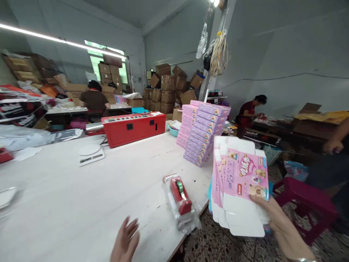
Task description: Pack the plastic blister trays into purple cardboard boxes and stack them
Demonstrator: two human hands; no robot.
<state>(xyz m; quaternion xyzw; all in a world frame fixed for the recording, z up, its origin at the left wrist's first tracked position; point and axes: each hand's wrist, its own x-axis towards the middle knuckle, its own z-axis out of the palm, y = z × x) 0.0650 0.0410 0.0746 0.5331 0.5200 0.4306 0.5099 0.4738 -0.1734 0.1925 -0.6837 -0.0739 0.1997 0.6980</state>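
Observation:
My right hand (268,211) grips a stack of flattened pink cardboard boxes (245,178), printed with cartoon animals and with white flaps, just off the table's right edge. Over the front of the white table (120,182), my left hand (126,236) is held open with nothing in it. Between the two hands lies a red tape dispenser (181,196) with a green roll, resting on clear plastic packets (188,222). Behind the flattened boxes, a tall stack of purple boxes (203,134) leans slightly beside a pink stack (187,122).
A long red case (133,129) stands at the table's back, near a white scale (92,154). A magenta stool (305,203) is on the floor at right. Another person (94,98) sits far left, one works at right (251,111), and a third person's hand (332,145) shows nearby.

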